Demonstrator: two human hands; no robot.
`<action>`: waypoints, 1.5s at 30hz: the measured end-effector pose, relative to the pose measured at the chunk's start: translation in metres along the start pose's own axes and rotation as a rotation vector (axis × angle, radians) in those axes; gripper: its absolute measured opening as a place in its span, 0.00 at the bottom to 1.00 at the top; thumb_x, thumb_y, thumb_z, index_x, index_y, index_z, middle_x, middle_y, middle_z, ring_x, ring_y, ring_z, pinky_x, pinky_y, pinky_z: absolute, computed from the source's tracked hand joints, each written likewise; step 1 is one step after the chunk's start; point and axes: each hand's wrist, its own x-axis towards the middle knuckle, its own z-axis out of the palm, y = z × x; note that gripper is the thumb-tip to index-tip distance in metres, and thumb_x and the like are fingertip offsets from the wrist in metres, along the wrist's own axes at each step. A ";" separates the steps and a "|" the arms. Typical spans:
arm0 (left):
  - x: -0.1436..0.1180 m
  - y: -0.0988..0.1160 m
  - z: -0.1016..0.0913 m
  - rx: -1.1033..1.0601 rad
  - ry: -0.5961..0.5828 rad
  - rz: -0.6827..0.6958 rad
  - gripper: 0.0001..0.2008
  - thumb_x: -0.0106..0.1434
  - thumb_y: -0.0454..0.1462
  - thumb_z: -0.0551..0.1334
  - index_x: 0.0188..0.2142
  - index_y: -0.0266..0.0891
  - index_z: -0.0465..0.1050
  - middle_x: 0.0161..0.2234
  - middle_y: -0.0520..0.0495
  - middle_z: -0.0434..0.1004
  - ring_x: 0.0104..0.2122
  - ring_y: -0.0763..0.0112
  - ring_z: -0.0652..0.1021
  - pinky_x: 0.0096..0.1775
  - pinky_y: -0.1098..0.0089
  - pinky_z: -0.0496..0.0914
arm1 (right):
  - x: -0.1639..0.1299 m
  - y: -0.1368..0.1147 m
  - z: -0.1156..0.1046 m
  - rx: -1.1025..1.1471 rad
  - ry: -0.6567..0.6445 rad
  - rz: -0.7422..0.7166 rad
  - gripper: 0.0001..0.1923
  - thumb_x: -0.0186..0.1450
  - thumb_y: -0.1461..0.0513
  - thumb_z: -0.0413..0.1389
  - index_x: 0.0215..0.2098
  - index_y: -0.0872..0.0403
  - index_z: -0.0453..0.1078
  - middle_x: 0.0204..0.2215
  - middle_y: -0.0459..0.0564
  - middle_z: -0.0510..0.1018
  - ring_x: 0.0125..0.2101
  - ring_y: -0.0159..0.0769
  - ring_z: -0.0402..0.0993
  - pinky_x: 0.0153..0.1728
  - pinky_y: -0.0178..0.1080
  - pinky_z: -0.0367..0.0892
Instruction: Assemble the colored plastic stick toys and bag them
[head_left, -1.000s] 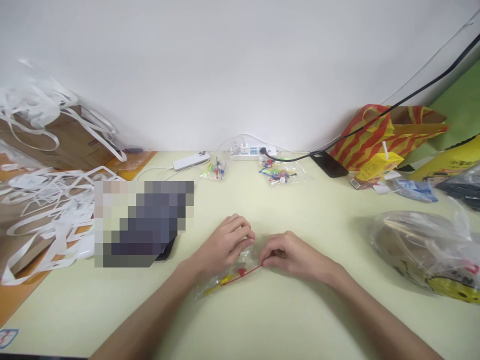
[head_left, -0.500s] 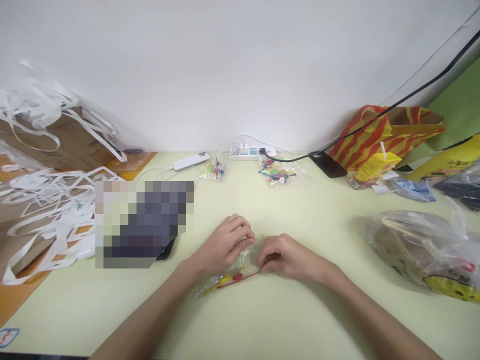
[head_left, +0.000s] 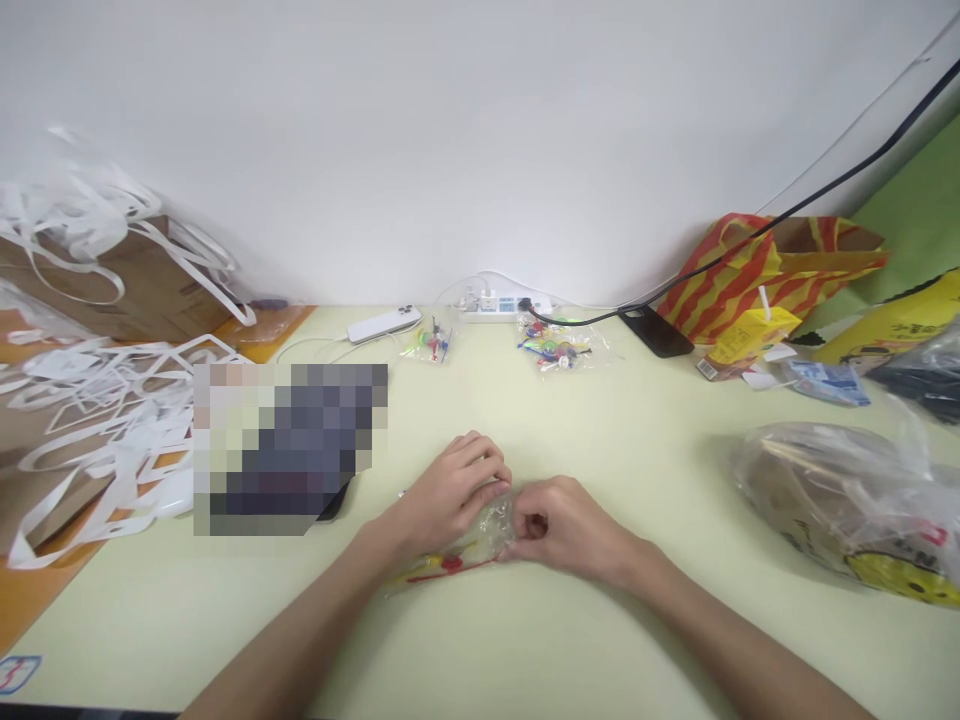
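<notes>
Small clear bag (head_left: pixel 450 560) lies on the table (head_left: pixel 525 650), long axis left-right. Left hand (head_left: pixel 454 490) pins its upper edge; right hand (head_left: pixel 559 525) pinches its right end.

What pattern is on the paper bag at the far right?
Red and yellow stripes on the paper bag, in the head view.
</notes>
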 end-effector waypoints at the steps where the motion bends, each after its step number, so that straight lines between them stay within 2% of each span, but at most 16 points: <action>1: 0.000 0.000 0.000 -0.002 0.001 0.000 0.09 0.73 0.34 0.53 0.38 0.41 0.71 0.39 0.45 0.73 0.42 0.63 0.71 0.46 0.61 0.67 | 0.000 -0.001 0.001 -0.028 0.027 0.027 0.22 0.59 0.56 0.67 0.19 0.53 0.60 0.17 0.38 0.64 0.21 0.27 0.56 0.23 0.33 0.50; 3: 0.000 -0.001 0.000 0.002 0.002 0.001 0.10 0.73 0.34 0.53 0.39 0.41 0.73 0.40 0.45 0.72 0.42 0.63 0.71 0.47 0.61 0.67 | 0.001 -0.002 0.001 -0.069 0.061 0.061 0.27 0.57 0.54 0.68 0.19 0.53 0.54 0.17 0.37 0.59 0.21 0.27 0.52 0.23 0.34 0.47; 5: -0.001 0.000 -0.001 0.004 0.003 0.000 0.09 0.73 0.34 0.54 0.41 0.42 0.74 0.40 0.45 0.72 0.43 0.63 0.71 0.48 0.61 0.67 | 0.001 -0.002 -0.003 -0.085 0.084 0.081 0.28 0.57 0.53 0.68 0.21 0.52 0.53 0.18 0.37 0.59 0.21 0.27 0.51 0.23 0.34 0.46; 11: -0.001 0.001 -0.003 -0.094 0.077 -0.081 0.12 0.73 0.36 0.56 0.54 0.45 0.69 0.49 0.44 0.72 0.49 0.64 0.73 0.52 0.62 0.69 | 0.004 0.011 -0.017 -0.140 0.288 0.188 0.16 0.61 0.53 0.63 0.33 0.50 0.61 0.26 0.41 0.69 0.26 0.32 0.62 0.28 0.35 0.55; 13: -0.001 -0.001 -0.004 -0.126 0.127 -0.114 0.11 0.73 0.36 0.55 0.53 0.44 0.69 0.51 0.44 0.72 0.51 0.64 0.74 0.53 0.63 0.68 | 0.004 0.015 -0.019 -0.106 0.284 0.185 0.11 0.64 0.55 0.60 0.37 0.51 0.66 0.30 0.44 0.72 0.29 0.35 0.67 0.31 0.36 0.60; 15: -0.001 -0.004 -0.006 -0.148 0.173 -0.161 0.10 0.74 0.38 0.54 0.52 0.43 0.69 0.50 0.44 0.74 0.50 0.64 0.75 0.53 0.63 0.68 | 0.005 0.018 -0.020 -0.068 0.227 0.142 0.05 0.67 0.58 0.56 0.36 0.52 0.71 0.33 0.48 0.75 0.32 0.36 0.70 0.34 0.37 0.62; 16: -0.001 -0.007 -0.007 -0.157 0.183 -0.194 0.10 0.74 0.39 0.54 0.51 0.43 0.69 0.49 0.44 0.75 0.48 0.64 0.75 0.52 0.63 0.68 | 0.005 0.018 -0.020 -0.056 0.200 0.119 0.06 0.69 0.60 0.54 0.35 0.52 0.72 0.34 0.49 0.76 0.33 0.36 0.71 0.35 0.37 0.63; 19: -0.003 -0.015 -0.013 -0.178 0.129 -0.309 0.15 0.73 0.44 0.54 0.52 0.42 0.71 0.48 0.44 0.76 0.43 0.64 0.77 0.47 0.65 0.70 | 0.006 0.018 -0.021 -0.031 0.203 0.084 0.09 0.69 0.63 0.52 0.34 0.53 0.73 0.34 0.50 0.77 0.35 0.37 0.72 0.36 0.37 0.64; 24: -0.003 -0.016 -0.016 -0.326 -0.047 -0.392 0.23 0.68 0.50 0.61 0.57 0.43 0.72 0.50 0.43 0.78 0.45 0.61 0.77 0.46 0.65 0.71 | 0.004 0.012 -0.023 0.162 0.263 0.099 0.09 0.72 0.60 0.50 0.37 0.52 0.70 0.30 0.46 0.77 0.30 0.35 0.70 0.31 0.37 0.62; 26: -0.002 -0.014 -0.013 -0.381 -0.081 -0.403 0.23 0.65 0.49 0.64 0.56 0.43 0.73 0.47 0.44 0.79 0.44 0.61 0.77 0.46 0.65 0.71 | 0.003 0.009 -0.024 0.259 0.275 0.094 0.10 0.73 0.57 0.50 0.38 0.51 0.70 0.31 0.46 0.78 0.30 0.35 0.71 0.31 0.37 0.62; 29: -0.001 -0.013 -0.009 -0.412 -0.076 -0.437 0.18 0.63 0.48 0.66 0.49 0.42 0.77 0.39 0.47 0.79 0.39 0.63 0.77 0.42 0.66 0.70 | 0.003 0.009 -0.024 0.368 0.328 0.095 0.11 0.73 0.54 0.51 0.39 0.51 0.70 0.32 0.47 0.78 0.33 0.36 0.72 0.34 0.37 0.64; 32: -0.001 -0.016 -0.007 -0.517 -0.023 -0.505 0.14 0.62 0.46 0.67 0.40 0.39 0.75 0.32 0.49 0.77 0.31 0.68 0.76 0.34 0.70 0.68 | 0.006 0.013 -0.024 0.518 0.391 0.129 0.13 0.72 0.50 0.52 0.46 0.50 0.68 0.34 0.48 0.78 0.34 0.36 0.73 0.37 0.39 0.67; 35: -0.001 -0.019 -0.007 -0.678 0.028 -0.586 0.14 0.61 0.46 0.68 0.36 0.39 0.69 0.27 0.51 0.76 0.25 0.71 0.75 0.28 0.73 0.65 | 0.008 0.017 -0.023 0.697 0.384 0.148 0.21 0.68 0.47 0.57 0.52 0.50 0.64 0.39 0.50 0.78 0.36 0.37 0.74 0.38 0.40 0.69; 38: 0.002 -0.018 -0.005 -0.775 0.155 -0.581 0.16 0.60 0.46 0.69 0.33 0.39 0.67 0.29 0.51 0.77 0.28 0.70 0.78 0.30 0.72 0.68 | 0.010 0.016 -0.022 0.827 0.319 0.156 0.28 0.63 0.46 0.62 0.54 0.50 0.63 0.40 0.51 0.79 0.36 0.38 0.76 0.39 0.42 0.71; 41: 0.004 -0.015 -0.002 -0.857 0.266 -0.541 0.17 0.59 0.45 0.71 0.32 0.38 0.66 0.33 0.51 0.76 0.31 0.68 0.81 0.35 0.70 0.72 | 0.011 0.013 -0.019 0.833 0.304 0.193 0.23 0.63 0.47 0.63 0.48 0.53 0.69 0.36 0.51 0.79 0.34 0.39 0.76 0.37 0.41 0.71; 45: 0.006 -0.014 0.004 -0.911 0.271 -0.548 0.17 0.61 0.47 0.69 0.33 0.39 0.65 0.30 0.52 0.75 0.30 0.68 0.80 0.34 0.70 0.73 | 0.012 0.016 -0.019 0.742 0.350 0.205 0.19 0.65 0.48 0.61 0.35 0.56 0.74 0.28 0.49 0.77 0.28 0.34 0.72 0.32 0.38 0.69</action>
